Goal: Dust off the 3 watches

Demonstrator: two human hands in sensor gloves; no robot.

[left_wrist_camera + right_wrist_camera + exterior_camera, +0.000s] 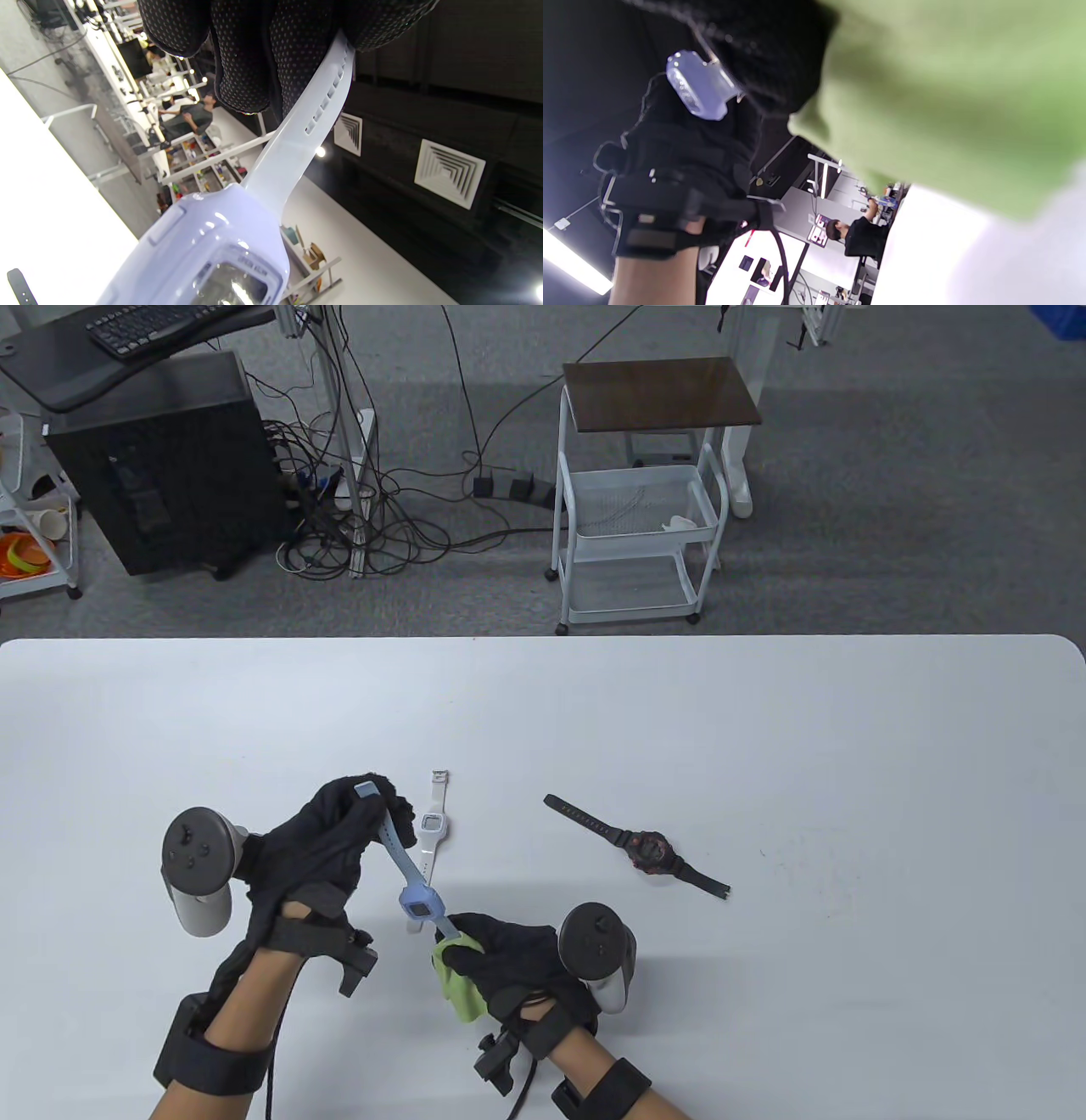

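Observation:
My left hand (352, 823) grips the upper strap of a light blue watch (417, 902) and holds it slanting above the table. The left wrist view shows that blue watch (220, 254) close up, its strap running up into my gloved fingers (254, 55). My right hand (488, 954) holds a green cloth (458, 993) bunched against the watch's lower strap. The green cloth (950, 93) fills most of the right wrist view, with the blue watch (698, 87) seen edge-on. A white watch (433, 827) lies flat just behind the blue one. A black watch with red details (646, 851) lies to the right.
The white table (764, 746) stretches wide to the right and far side. Beyond its far edge stand a white wire trolley (636, 526), a black computer tower (165, 466) and tangled cables on the floor.

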